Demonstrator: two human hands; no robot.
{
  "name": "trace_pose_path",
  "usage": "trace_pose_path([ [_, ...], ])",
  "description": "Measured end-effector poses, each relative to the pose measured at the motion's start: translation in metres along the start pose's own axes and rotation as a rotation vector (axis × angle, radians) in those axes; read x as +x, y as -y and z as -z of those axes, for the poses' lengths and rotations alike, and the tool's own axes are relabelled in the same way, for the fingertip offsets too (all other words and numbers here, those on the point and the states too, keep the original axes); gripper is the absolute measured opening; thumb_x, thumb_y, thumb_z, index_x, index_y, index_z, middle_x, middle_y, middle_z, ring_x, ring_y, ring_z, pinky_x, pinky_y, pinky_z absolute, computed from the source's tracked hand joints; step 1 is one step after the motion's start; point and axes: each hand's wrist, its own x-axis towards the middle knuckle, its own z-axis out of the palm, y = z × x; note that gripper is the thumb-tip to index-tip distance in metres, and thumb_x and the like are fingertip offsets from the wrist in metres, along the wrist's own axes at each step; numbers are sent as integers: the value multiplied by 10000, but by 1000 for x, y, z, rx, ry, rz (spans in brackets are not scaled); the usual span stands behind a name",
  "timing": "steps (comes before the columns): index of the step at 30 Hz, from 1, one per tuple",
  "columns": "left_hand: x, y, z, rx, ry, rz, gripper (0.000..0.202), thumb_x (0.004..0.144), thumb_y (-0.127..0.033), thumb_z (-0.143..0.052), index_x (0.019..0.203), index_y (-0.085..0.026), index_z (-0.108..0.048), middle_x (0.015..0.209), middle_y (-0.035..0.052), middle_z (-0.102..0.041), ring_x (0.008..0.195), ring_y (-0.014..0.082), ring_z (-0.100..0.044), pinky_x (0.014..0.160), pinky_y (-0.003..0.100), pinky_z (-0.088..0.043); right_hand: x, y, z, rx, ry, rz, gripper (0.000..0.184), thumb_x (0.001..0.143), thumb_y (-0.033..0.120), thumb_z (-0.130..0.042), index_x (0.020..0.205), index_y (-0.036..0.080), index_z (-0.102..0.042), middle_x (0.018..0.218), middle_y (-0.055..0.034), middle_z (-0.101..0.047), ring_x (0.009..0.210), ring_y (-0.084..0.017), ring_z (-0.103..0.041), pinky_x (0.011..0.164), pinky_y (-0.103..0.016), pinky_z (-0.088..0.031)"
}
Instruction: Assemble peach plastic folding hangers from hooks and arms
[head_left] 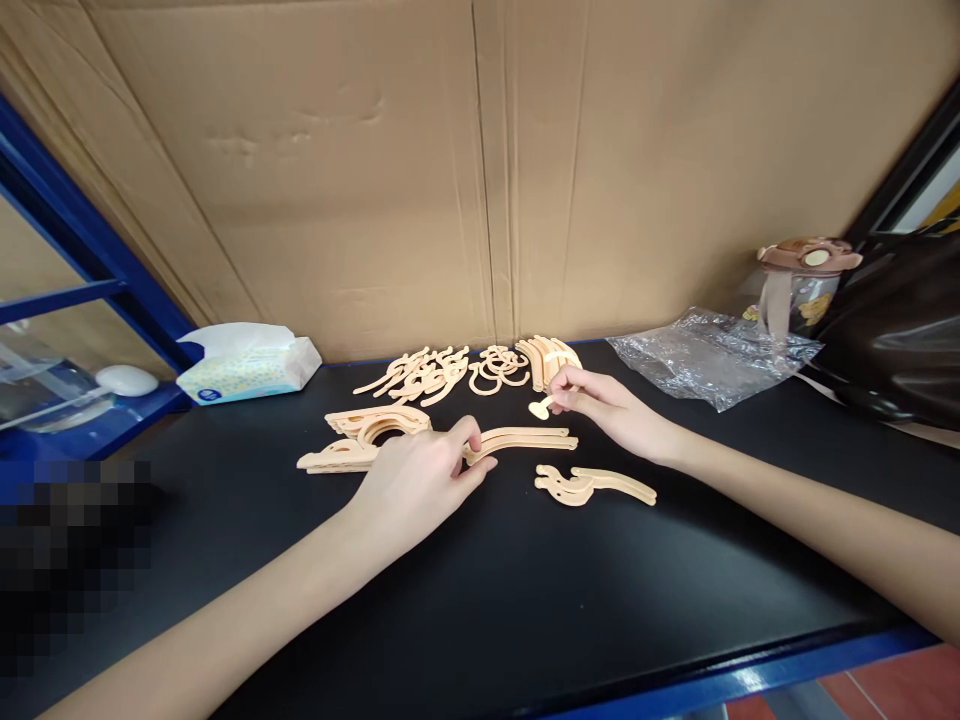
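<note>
My left hand is low over the table, thumb and forefinger closed around the near end of a pair of curved beige hanger arms. Its palm partly hides a stack of beige hanger pieces with a curved cut-out. In the fingertips of my right hand is a small cream T-shaped piece, pinched at its stem. Just behind that hand stands a row of curved arms bundled with a pale band. Closer to me, a few joined or overlapping hanger parts lie apart from the others.
Loose beige hooks and a pile of slender curved pieces lie along the cardboard wall. A tissue pack sits at left. At right are crumpled clear plastic, a drink bottle and a black bag.
</note>
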Motion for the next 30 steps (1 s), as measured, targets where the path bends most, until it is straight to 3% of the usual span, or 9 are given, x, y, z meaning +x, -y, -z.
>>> trace_pose_path([
  [12, 1, 1, -4, 116, 40, 37, 123, 892, -337, -479, 878, -218, -504, 608, -41, -544, 535, 156, -537, 487, 238, -231, -3, -8, -5, -163, 118, 65, 180, 933, 273, -397, 809, 190, -499, 795, -1, -558, 705, -126, -516, 664, -252, -390],
  [30, 1, -1, -5, 232, 32, -15, 196, 934, -341, -376, 906, -196, -505, 611, 0, -596, 553, 180, -576, 481, 245, -225, -2, -7, -5, -332, 157, 154, 131, 903, 210, -429, 811, 191, -521, 795, -5, -608, 702, -134, -548, 661, -260, -402],
])
